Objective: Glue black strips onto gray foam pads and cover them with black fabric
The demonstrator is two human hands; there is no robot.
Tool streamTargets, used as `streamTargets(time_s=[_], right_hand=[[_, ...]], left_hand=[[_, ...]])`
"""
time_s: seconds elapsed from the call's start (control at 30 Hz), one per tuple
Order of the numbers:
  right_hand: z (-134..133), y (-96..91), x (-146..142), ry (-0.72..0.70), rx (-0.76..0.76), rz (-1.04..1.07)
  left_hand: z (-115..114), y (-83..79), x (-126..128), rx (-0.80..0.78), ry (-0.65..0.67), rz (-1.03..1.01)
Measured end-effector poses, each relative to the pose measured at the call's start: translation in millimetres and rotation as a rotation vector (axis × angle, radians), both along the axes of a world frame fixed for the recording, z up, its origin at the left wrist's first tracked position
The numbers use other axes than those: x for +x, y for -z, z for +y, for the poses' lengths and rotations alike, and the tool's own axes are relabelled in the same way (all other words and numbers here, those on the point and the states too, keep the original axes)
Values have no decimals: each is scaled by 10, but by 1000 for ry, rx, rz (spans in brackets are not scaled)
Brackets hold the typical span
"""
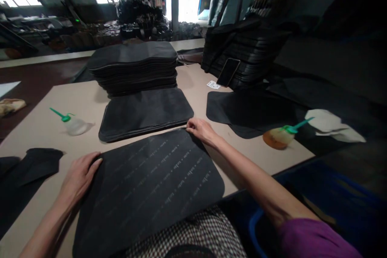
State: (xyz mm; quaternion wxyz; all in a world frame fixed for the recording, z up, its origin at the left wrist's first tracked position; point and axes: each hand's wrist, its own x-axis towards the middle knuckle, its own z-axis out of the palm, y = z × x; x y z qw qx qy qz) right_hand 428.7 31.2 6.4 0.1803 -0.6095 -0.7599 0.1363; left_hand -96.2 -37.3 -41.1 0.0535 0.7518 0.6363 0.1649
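Note:
A large black sheet (154,185) with rounded corners and rows of pale printed lettering lies in front of me, its near edge reaching over my lap. My left hand (79,175) grips its far left corner between thumb and fingers. At the far right corner, my right hand (201,130) pinches the sheet's edge with curled fingers. Just beyond lies a low pile of plain black sheets (148,111), close to my right fingertips. Behind that rises a taller stack of black padded-looking pieces (136,64).
A clear bottle with green nozzle (75,126) stands left; another holding amber liquid (276,138) is right. Black pieces (250,109) lie at the right, before a dark stack (242,52) with a phone (229,71) leaning on it. Dark fabric (33,169) lies left.

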Motion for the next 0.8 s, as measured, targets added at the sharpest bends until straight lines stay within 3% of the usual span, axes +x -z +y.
streamTargets(time_s=[0.57, 0.7, 0.8], right_hand=[[44, 70, -60, 67, 34, -61], [16, 77, -84, 55, 47, -61], [0, 111, -72, 31, 55, -42]], left_hand=[[-95, -83, 119, 40, -17, 16], [-281, -315, 480, 148, -83, 109], [-482, -510, 948, 65, 98, 135]])
